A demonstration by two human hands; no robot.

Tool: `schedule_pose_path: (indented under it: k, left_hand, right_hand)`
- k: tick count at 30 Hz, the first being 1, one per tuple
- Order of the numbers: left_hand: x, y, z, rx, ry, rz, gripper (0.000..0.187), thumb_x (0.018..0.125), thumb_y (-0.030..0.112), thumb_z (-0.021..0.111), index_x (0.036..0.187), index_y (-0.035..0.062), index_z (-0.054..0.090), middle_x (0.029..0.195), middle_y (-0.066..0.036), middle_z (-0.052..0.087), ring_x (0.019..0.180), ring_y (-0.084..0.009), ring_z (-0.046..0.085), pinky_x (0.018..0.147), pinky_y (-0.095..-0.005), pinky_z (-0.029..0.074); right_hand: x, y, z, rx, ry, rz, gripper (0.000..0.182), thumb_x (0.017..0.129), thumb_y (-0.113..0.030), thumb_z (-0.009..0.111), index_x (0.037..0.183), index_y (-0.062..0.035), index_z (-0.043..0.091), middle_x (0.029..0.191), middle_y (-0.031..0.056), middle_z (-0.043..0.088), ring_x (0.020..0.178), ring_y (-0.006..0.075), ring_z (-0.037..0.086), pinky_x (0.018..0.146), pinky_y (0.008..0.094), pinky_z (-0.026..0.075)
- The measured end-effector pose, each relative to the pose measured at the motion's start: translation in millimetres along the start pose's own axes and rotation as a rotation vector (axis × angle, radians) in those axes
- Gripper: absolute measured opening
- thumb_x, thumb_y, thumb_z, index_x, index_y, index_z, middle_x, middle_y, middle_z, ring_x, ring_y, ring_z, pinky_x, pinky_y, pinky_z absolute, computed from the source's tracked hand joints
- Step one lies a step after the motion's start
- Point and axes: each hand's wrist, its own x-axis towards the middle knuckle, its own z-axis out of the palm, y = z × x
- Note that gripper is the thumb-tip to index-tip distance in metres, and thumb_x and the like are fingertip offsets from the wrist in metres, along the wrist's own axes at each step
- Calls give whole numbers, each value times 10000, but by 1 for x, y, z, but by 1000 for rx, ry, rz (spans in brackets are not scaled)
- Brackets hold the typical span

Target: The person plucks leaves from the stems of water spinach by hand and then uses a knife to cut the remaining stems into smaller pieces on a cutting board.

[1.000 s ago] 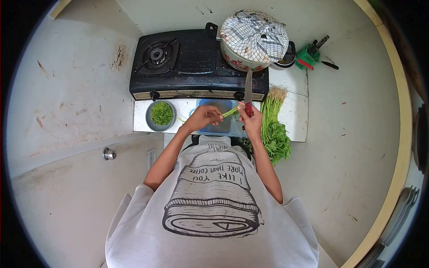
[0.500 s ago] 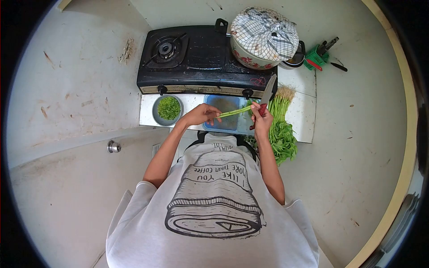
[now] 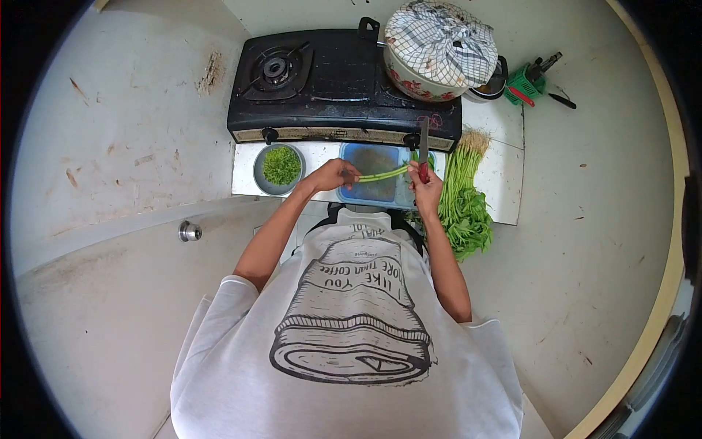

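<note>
Several green stems (image 3: 382, 175) stretch between my two hands, above a blue plastic tray (image 3: 371, 193). My left hand (image 3: 330, 176) pinches their left end. My right hand (image 3: 426, 192) is closed around the red handle of a kitchen knife (image 3: 424, 143), whose blade points away from me. The stems' right end meets the thumb side of my right hand. Right of the tray lies a large bunch of leafy greens (image 3: 468, 219), its pale roots toward the stove. A grey bowl (image 3: 258, 175) of finely chopped greens (image 3: 281, 166) stands left of my left hand.
A black two-burner stove (image 3: 340, 80) sits behind the tray. On its right side stands a floral pot (image 3: 417, 80) covered with a checkered cloth (image 3: 442, 44). A green basket (image 3: 523, 84) with utensils is farther right. A wall with a door knob (image 3: 190, 231) is at left.
The knife has swung from leaning right to pointing nearly straight away from me. Both hands still hold the same things, and the view has shifted slightly.
</note>
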Motion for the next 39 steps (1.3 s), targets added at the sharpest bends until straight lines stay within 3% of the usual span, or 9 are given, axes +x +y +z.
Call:
schedule_pose_path:
  k: [10,11,14,15,19,25,34,38,39]
  left_hand:
    - [21,-45,13,137,146,49,176,872,-35,633,1037,-48,693,843,-149,738,704,-219,719,716,-368,576]
    - [20,-46,13,140,149,49,164,870,-39,631,1026,-44,681,843,-150,733,706,-226,719,715,-370,576]
    - [23,-54,13,196,188,75,163,855,-50,632,1010,-22,675,856,-155,703,757,-264,711,740,-382,571]
    - [23,-55,13,222,206,88,170,848,-54,634,1007,-13,677,862,-156,690,781,-280,706,753,-387,569]
    - [23,-58,11,405,271,287,158,827,-59,645,969,5,671,906,-160,620,878,-333,667,819,-416,549]
    - [24,-55,13,305,238,256,116,837,-45,658,945,-4,646,932,-166,602,883,-350,654,826,-448,534]
    - [18,-69,14,312,237,280,107,875,-4,684,975,15,650,927,-167,599,916,-351,652,833,-460,527]
    - [12,-68,12,333,251,293,127,879,4,683,1001,30,660,942,-170,611,922,-358,649,841,-460,526]
    - [12,-68,10,346,247,287,133,879,6,684,1007,33,663,946,-171,615,924,-360,650,843,-460,526]
  right_hand:
    - [-33,32,-18,-140,27,18,369,989,-351,725,1115,-5,747,717,2,650,561,88,551,556,260,478]
    - [-38,32,-21,-203,-17,91,379,1005,-373,698,1026,5,730,689,8,649,563,93,557,557,262,472]
    - [-49,50,-22,-416,-128,58,412,1010,-390,671,1069,16,717,666,87,639,577,141,582,577,325,489]
    - [-51,49,-23,-623,-201,21,435,1013,-406,643,1090,18,697,696,195,653,623,296,661,639,429,518]
    - [-60,51,-7,-804,-352,-86,407,1025,-404,589,1035,-8,682,826,284,695,827,499,677,752,567,518]
    - [-70,53,28,-934,-448,-70,376,1044,-367,548,1113,-8,636,819,310,691,827,520,674,781,604,530]
    - [-74,67,41,-807,-13,-34,435,1059,-426,526,1100,-17,669,788,285,694,768,504,681,708,582,528]
    - [-69,64,20,-834,32,-42,488,1047,-480,540,1066,-11,675,737,271,682,742,492,686,669,552,525]
    - [-67,57,14,-793,-31,94,521,1037,-501,529,1109,-4,668,866,322,701,876,524,685,787,589,536]
